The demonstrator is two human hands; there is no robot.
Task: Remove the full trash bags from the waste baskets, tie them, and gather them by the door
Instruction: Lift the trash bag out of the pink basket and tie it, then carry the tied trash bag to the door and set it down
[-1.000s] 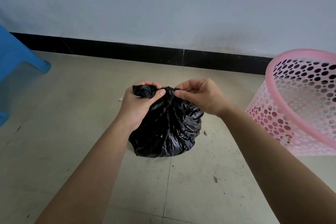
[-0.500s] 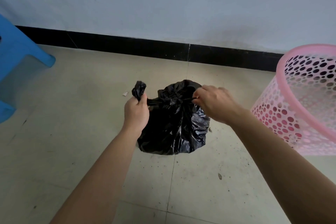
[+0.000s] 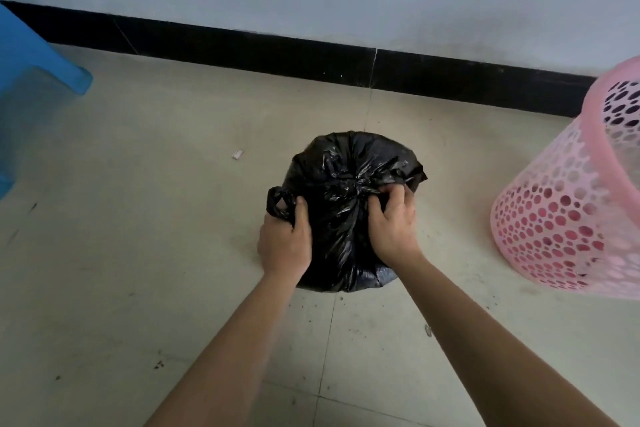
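A full black trash bag (image 3: 346,163) sits on the tiled floor in the middle of the view, its top gathered into a knot. My left hand (image 3: 285,239) grips a loose end of the bag at its left side. My right hand (image 3: 393,222) holds the other end by the knot, its fingers curled into the plastic. A pink perforated waste basket (image 3: 568,215) stands tilted at the right, with no bag seen in it.
A blue plastic stool (image 3: 31,59) stands at the far left. A wall with a black baseboard (image 3: 242,48) runs across the back. Small scraps of litter (image 3: 237,153) lie on the dirty floor around the bag.
My hands pulled the two bag ends apart, tightening the knot, then dropped lower with the bag. The bag now rests on the floor, with my hands closer together on its top.
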